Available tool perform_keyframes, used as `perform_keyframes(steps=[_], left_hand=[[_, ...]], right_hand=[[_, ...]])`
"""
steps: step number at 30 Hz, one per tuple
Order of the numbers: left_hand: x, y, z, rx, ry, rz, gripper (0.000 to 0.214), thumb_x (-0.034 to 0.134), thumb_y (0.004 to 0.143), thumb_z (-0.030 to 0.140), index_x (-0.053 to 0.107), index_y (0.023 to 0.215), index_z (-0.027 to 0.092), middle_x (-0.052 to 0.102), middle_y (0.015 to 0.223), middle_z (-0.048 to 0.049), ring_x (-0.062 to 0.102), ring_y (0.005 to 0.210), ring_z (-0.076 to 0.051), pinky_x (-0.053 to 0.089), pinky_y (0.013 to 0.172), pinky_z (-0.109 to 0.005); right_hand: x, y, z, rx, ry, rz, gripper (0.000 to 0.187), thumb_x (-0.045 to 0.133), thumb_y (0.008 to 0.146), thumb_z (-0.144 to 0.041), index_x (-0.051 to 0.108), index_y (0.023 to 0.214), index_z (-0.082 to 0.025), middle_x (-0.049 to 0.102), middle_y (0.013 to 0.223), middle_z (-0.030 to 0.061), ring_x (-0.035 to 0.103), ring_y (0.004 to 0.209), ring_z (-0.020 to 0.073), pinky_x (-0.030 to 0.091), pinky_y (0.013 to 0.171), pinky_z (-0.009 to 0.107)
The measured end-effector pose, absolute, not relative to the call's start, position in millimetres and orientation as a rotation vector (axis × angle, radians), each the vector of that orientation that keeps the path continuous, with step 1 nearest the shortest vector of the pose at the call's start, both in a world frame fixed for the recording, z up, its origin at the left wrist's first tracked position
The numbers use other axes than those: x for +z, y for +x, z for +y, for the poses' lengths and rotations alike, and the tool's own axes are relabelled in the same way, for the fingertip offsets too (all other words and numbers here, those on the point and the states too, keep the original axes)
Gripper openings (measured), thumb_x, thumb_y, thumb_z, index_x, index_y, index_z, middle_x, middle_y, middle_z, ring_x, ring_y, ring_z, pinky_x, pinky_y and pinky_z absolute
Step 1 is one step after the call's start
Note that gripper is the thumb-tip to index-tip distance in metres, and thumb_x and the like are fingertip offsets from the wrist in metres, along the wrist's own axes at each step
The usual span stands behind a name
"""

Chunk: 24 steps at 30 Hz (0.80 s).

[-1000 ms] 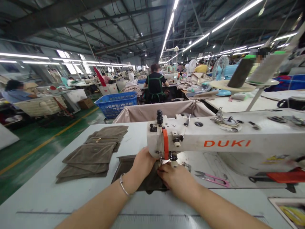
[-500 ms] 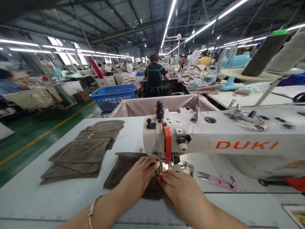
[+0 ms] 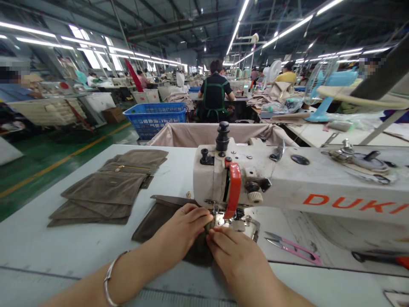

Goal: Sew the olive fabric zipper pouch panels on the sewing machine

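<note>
A dark olive-brown fabric piece lies partly under the head of a white sewing machine. My left hand has its fingers closed on the fabric just left of the needle area. Close by on the right, my right hand pinches the edge of the same piece, fingertips near the presser foot. The fabric between the two hands is mostly hidden by the fingers. To the left rests a stack of similar brown fabric pieces, one with a gold zipper.
Pink-handled thread snips lie on the machine bed at the right. Behind the machine stands a pink fabric-lined bin, with a blue plastic basket beyond it. A person in a dark shirt sits farther back. A ruler strip runs along the table front.
The camera view has shifted, so the machine appears farther right. Both hands keep hold of the fabric near the needle, with little visible movement of the piece.
</note>
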<state>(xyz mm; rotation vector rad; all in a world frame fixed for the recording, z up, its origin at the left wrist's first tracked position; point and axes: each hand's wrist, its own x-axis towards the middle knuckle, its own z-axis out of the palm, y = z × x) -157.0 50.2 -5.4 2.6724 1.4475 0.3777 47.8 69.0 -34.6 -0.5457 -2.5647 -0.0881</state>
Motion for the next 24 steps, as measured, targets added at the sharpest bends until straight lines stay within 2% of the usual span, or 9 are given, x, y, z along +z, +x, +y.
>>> perform_keyframes(steps=[12,15,17,18,19,21,22,24], left_hand=[[-7.9,-155.4,40.8,0.39,2.638,1.488,0.045,0.043,0.092,0.004,0.055,0.133,0.018,0.059,0.135,-0.0099,0.052,0.125,-0.024,0.043,0.109,-0.045],[-0.9,-159.0,31.9,0.386,2.571,1.435,0.044,0.059,0.093,0.024,0.053,0.137,0.018,0.057,0.139,-0.0104,0.048,0.132,-0.028,0.042,0.112,-0.046],[2.9,-161.2,23.9,0.355,2.549,1.369,0.055,0.068,0.088,0.039,0.054,0.137,0.018,0.056,0.142,-0.0107,0.047,0.134,-0.029,0.041,0.114,-0.045],[4.2,-161.4,20.2,0.338,2.554,1.333,0.054,0.068,0.088,0.039,0.055,0.136,0.017,0.056,0.141,-0.0106,0.049,0.133,-0.029,0.041,0.114,-0.043],[5.0,-160.7,16.9,0.325,2.565,1.307,0.048,0.065,0.091,0.034,0.056,0.135,0.017,0.058,0.14,-0.0103,0.051,0.132,-0.027,0.042,0.114,-0.041],[5.5,-156.3,12.7,0.343,2.589,1.288,0.038,0.054,0.092,0.016,0.06,0.13,0.015,0.062,0.135,-0.0094,0.055,0.128,-0.023,0.042,0.114,-0.036],[5.2,-152.8,11.7,0.374,2.591,1.306,0.039,0.051,0.089,0.009,0.062,0.127,0.014,0.064,0.133,-0.0096,0.056,0.126,-0.022,0.043,0.113,-0.035],[3.8,-145.0,11.5,0.435,2.564,1.388,0.041,0.053,0.081,0.005,0.064,0.12,0.012,0.066,0.128,-0.011,0.059,0.12,-0.025,0.047,0.109,-0.038]], right_hand=[[-32.7,51.8,68.9,0.001,-0.55,-2.55,0.025,0.061,0.088,-0.011,0.069,0.111,-0.011,0.071,0.109,0.0091,0.064,0.103,0.0225,0.054,0.09,0.033],[-13.6,68.3,72.1,0.206,-0.563,-2.588,0.034,0.054,0.088,-0.007,0.068,0.115,-0.019,0.069,0.118,0.0041,0.064,0.108,0.0199,0.051,0.096,0.034],[4.1,85.9,76.5,0.39,-0.57,-2.699,0.048,0.051,0.08,-0.003,0.065,0.121,-0.026,0.065,0.128,-0.0004,0.059,0.118,0.0188,0.042,0.108,0.038],[11.7,94.7,79.4,0.443,-0.582,-2.743,0.056,0.05,0.075,-0.001,0.064,0.123,-0.028,0.063,0.131,-0.0017,0.056,0.123,0.019,0.038,0.112,0.04],[17.2,102.3,82.9,0.468,-0.601,-2.776,0.062,0.05,0.072,0.001,0.063,0.124,-0.029,0.062,0.132,-0.0021,0.053,0.127,0.0197,0.036,0.113,0.041],[19.6,111.0,91.1,0.461,-0.668,-2.782,0.064,0.05,0.07,0.004,0.062,0.123,-0.029,0.064,0.128,-0.0013,0.052,0.127,0.0212,0.04,0.109,0.042],[16.6,111.5,95.3,0.434,-0.722,-2.76,0.059,0.053,0.072,0.005,0.063,0.119,-0.028,0.065,0.123,0.0002,0.054,0.123,0.0225,0.043,0.105,0.042],[5.2,106.1,102.3,0.317,-0.854,-2.66,0.037,0.064,0.078,-0.001,0.065,0.108,-0.023,0.065,0.112,0.0049,0.059,0.108,0.0254,0.049,0.093,0.042]])
